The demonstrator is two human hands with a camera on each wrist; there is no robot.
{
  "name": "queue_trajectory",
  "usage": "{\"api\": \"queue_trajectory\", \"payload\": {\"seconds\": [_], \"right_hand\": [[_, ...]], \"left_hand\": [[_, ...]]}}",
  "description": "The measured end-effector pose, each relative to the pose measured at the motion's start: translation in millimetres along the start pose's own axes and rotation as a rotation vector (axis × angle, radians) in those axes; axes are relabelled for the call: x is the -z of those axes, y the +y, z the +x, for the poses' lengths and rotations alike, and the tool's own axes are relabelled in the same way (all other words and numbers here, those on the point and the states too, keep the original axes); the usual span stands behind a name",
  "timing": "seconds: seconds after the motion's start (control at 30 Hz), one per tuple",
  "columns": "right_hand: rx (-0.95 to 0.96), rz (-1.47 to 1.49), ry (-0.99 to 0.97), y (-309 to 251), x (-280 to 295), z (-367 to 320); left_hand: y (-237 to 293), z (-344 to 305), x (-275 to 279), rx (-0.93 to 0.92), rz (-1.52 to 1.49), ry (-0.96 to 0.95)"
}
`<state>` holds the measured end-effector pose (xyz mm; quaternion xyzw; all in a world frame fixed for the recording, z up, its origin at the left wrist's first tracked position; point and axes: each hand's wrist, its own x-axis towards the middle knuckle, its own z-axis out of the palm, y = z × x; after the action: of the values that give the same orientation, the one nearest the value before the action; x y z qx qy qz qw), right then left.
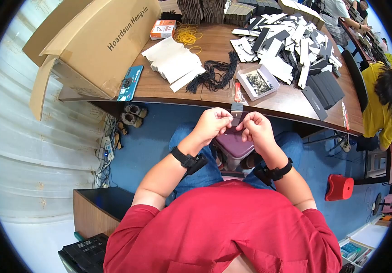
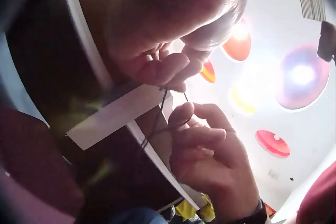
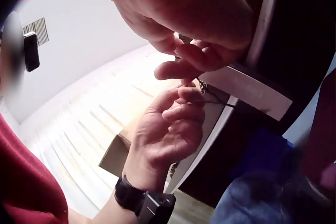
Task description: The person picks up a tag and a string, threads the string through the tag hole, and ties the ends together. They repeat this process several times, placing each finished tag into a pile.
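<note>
My left hand (image 1: pixel 214 123) and right hand (image 1: pixel 257 129) meet just off the table's front edge, fingertips a short gap apart. A thin black cord (image 2: pixel 164 103) runs between them, and each hand pinches part of it between thumb and finger. Beside the fingers is a narrow card tag (image 1: pixel 237 110), dark grey in the head view. Its pale side (image 2: pixel 113 121) shows in the left wrist view, slanting away from the fingertips. Curled fingers hide where the cord meets the tag.
On the table lie a heap of loose tags (image 1: pixel 291 50), a bundle of black cords (image 1: pixel 216 70), white cards (image 1: pixel 173 61), and a small open box (image 1: pixel 268 77) of little metallic pieces. A large carton (image 1: pixel 100 45) stands at left. A purple stool (image 1: pixel 234 143) is below the hands.
</note>
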<state>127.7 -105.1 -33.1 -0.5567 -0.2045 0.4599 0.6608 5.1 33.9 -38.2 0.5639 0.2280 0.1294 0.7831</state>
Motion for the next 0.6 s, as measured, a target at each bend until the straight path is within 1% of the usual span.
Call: {"api": "queue_trajectory", "payload": {"seconds": [0.03, 0.07, 0.13, 0.17, 0.27, 0.3, 0.33, 0.4, 0.43, 0.47, 0.5, 0.53, 0.57, 0.6], "right_hand": [[0.032, -0.018, 0.029, 2, -1, 3], [0.094, -0.123, 0.079, 8, 0, 6], [0.223, -0.336, 0.177, 20, 4, 18], [0.339, -0.494, 0.226, 30, 8, 23], [0.206, -0.377, 0.172, 41, 9, 21], [0.085, -0.29, 0.123, 40, 6, 17], [-0.037, -0.202, 0.075, 39, 5, 12], [-0.026, -0.339, -0.113, 46, 9, 11], [0.066, -0.603, -0.069, 46, 10, 12], [0.315, -0.792, 0.078, 45, 10, 11], [0.568, -0.972, 0.228, 29, 0, 4], [0.826, -1.142, 0.383, 14, -7, -2], [0.786, -1.117, 0.349, 3, -11, -7], [0.846, -1.187, 0.319, -2, -13, -8]], "left_hand": [[-8, 4, 1, -0.045, 0.018, 0.04], [-18, 7, 2, -0.087, 0.036, 0.08], [-33, 12, 6, -0.238, 0.268, 0.143], [-39, 13, 7, -0.314, 0.384, 0.175], [-45, 7, -1, -0.166, 0.125, 0.137], [-51, 8, -2, -0.121, 0.095, 0.126], [-58, 8, -4, -0.144, 0.035, 0.106], [-65, 12, -9, -0.213, 0.003, 0.063], [-65, 12, -8, -0.228, 0.077, 0.074], [-65, 13, -7, -0.242, 0.151, 0.086], [-63, 14, -7, -0.257, 0.225, 0.099], [-59, 13, -7, -0.231, 0.244, 0.106], [-54, 12, -8, -0.206, 0.263, 0.112], [-51, 11, -8, -0.18, 0.283, 0.118]]}}
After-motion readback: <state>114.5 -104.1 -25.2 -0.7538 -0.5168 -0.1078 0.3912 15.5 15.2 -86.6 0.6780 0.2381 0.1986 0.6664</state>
